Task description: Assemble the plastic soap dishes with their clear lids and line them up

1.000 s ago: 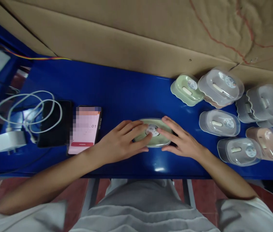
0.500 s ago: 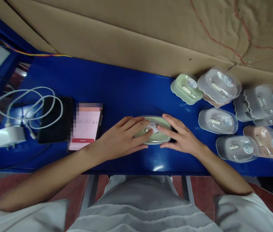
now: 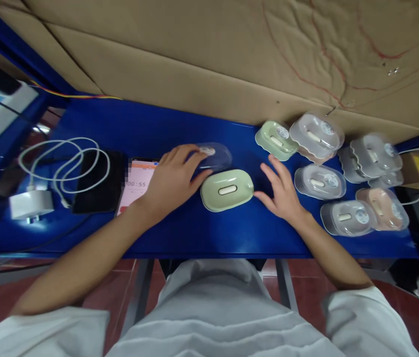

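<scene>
A green oval dish [image 3: 214, 198], like a soap dish, lies uncovered on the blue table, with a pale oblong insert [image 3: 228, 190] in its middle. Just behind and left of it is a clear plastic lid [image 3: 219, 154] with a round sticker. My left hand [image 3: 175, 171] grips the lid's left side, fingers on top by the sticker and thumb at the near edge. To the right of the dish, my right hand [image 3: 281, 191] has its fingers spread; the thumb is at the dish's right end, and whether it touches is unclear.
Several lidded dishes stand at the right, among them a green one [image 3: 275, 141], a grey one [image 3: 319, 182] and a pinkish one [image 3: 382, 208]. At left lie a phone [image 3: 138, 179], a dark flat object [image 3: 100, 186], a coiled white cable [image 3: 64, 140] and a charger [image 3: 31, 204]. Brown board [image 3: 180, 64] backs the table.
The clear lid has come off the green dish and moved back and left with my left hand. My right hand has let go of the dish's side and opened to the right.
</scene>
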### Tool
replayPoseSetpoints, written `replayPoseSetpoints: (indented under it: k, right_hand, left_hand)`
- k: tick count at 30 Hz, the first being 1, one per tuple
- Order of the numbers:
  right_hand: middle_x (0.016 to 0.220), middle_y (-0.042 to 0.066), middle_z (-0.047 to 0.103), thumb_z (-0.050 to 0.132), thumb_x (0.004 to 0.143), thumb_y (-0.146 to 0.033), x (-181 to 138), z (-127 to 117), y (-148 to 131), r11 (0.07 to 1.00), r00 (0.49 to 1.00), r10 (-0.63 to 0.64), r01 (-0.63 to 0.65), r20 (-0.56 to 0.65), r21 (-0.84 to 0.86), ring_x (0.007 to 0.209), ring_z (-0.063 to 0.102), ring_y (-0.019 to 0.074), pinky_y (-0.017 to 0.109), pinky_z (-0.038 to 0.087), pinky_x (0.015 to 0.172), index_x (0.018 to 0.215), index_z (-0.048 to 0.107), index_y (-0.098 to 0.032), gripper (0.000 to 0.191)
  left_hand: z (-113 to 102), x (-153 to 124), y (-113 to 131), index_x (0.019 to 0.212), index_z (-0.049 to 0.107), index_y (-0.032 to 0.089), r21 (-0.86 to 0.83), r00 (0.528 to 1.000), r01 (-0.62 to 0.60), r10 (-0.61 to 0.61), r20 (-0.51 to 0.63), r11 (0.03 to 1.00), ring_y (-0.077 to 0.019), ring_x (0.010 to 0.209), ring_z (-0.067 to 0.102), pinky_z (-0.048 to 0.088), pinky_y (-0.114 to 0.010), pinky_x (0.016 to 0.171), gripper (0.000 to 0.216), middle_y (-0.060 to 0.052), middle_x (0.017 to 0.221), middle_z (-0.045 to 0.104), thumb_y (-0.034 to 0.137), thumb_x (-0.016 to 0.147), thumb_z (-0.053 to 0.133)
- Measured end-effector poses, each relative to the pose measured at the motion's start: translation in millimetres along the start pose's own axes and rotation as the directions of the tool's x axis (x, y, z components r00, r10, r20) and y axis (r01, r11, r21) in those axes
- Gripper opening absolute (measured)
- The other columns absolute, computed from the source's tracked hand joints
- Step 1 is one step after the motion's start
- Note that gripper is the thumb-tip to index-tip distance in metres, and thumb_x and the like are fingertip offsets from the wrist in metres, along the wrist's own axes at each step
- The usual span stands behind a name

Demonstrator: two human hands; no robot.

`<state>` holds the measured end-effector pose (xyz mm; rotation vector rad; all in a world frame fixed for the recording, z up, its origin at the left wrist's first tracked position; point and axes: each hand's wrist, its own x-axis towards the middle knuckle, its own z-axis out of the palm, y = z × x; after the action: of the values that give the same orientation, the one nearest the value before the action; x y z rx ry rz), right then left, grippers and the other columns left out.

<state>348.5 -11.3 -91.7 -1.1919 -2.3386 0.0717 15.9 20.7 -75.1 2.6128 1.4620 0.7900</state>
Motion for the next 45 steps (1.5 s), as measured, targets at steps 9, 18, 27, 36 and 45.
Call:
replayPoseSetpoints:
  k: [9,18,27,36,45]
  right_hand:
    - [0.155,0.027,0.053,0.050,0.108,-0.050,42.7,5.4,35.4,0.863,0.940,0.322,-0.339,-0.110,-0.376,0.147,0.046,0.0470,0.075,0.034,0.120,0.163,0.040,-0.010,0.069]
    - [0.146,0.017,0.059,0.050,0.109,-0.053,36.4,3.6,18.5,0.962,0.978,0.202,-0.208,-0.053,-0.179,0.144,0.054,0.0380,0.061,0.046,0.118,0.151,0.059,-0.026,0.051]
    - [0.149,0.018,0.062,0.042,0.112,-0.049,31.7,-0.2,31.8,0.955,0.928,0.280,-0.297,-0.245,-0.031,0.142,0.057,0.0362,0.060,0.046,0.119,0.158,0.050,-0.022,0.054]
    - [0.142,0.013,0.072,0.051,0.112,-0.047,36.7,7.2,1.7,0.963,0.992,0.106,-0.085,0.066,-0.255,0.134,0.062,0.0337,0.062,0.028,0.123,0.153,0.059,-0.025,0.047]
    - [0.127,0.011,0.079,0.041,0.114,-0.050,35.4,6.4,11.1,0.983,0.988,0.155,-0.152,0.021,-0.102,0.122,0.068,0.0303,0.055,0.037,0.119,0.145,0.066,-0.024,0.047]
  left_hand:
    - [-5.5,-14.0,37.9,0.132,0.069,0.017,-0.073,0.918,-0.366,0.373,0.135,0.928,-0.0332,0.120,0.069,0.052,-0.048,0.102,0.041,-0.016,0.131,0.074,0.045,0.103,0.069]
    - [-12.8,-12.8,33.4,0.123,0.072,0.018,-0.100,0.937,-0.326,0.336,0.096,0.940,-0.0264,0.108,0.073,0.048,-0.046,0.102,0.024,-0.010,0.116,0.080,0.028,0.111,0.054]
    - [-4.9,-9.1,18.6,0.129,0.071,0.020,0.081,0.985,-0.163,0.167,-0.044,0.983,-0.0311,0.115,0.072,0.051,-0.052,0.102,0.030,-0.011,0.125,0.078,0.013,0.105,0.055]
    - [-4.5,-8.9,10.5,0.117,0.074,0.027,0.178,0.990,-0.075,0.095,-0.106,0.981,-0.0289,0.098,0.068,0.054,-0.048,0.084,0.026,-0.011,0.106,0.071,0.017,0.101,0.057]
    - [-7.3,-9.2,22.7,0.132,0.068,0.025,0.104,0.967,-0.252,0.255,-0.018,0.962,-0.0344,0.129,0.066,0.048,-0.061,0.114,0.029,-0.015,0.136,0.070,0.024,0.104,0.064]
